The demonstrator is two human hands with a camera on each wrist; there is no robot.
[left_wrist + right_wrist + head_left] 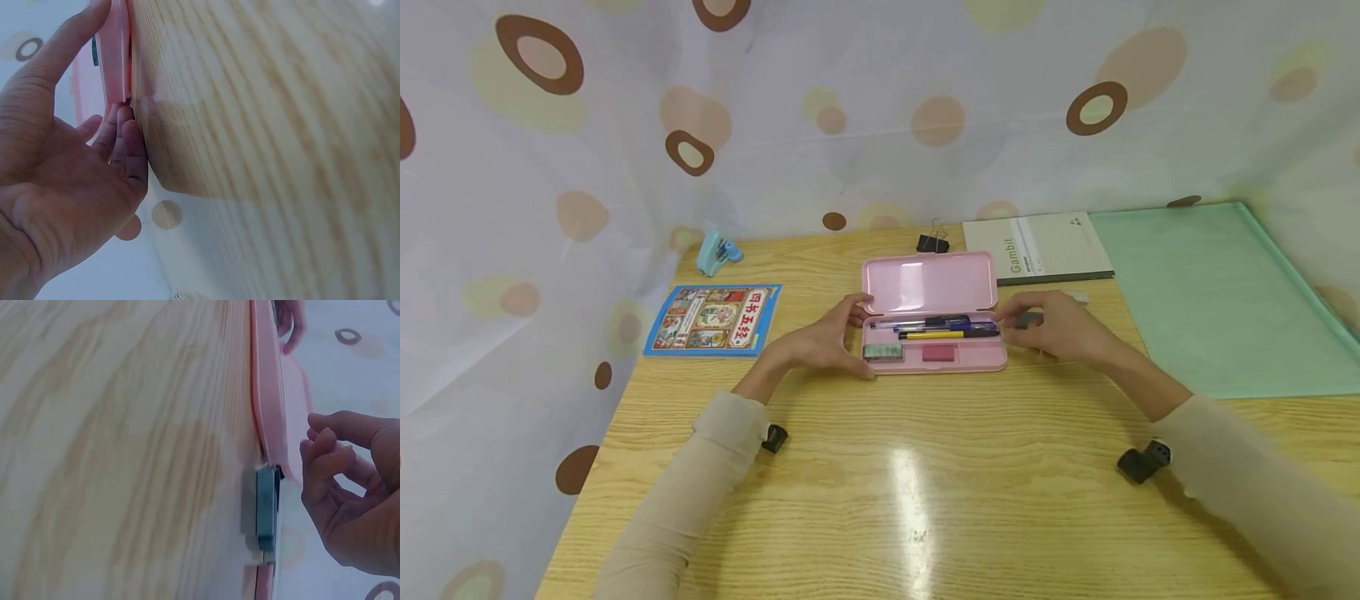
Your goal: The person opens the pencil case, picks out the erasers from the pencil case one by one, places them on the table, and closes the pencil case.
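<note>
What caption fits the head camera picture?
Two hands, left hand and right hand, flank an open pink plastic pencil case on a wooden table.

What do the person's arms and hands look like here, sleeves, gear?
Both arms wear long beige sleeves, left sleeve and right sleeve, with ribbed cuffs. A small black camera unit sits at each wrist: left wrist unit, right wrist unit. The left hand and right hand are bare: no gloves, no rings visible.
</note>
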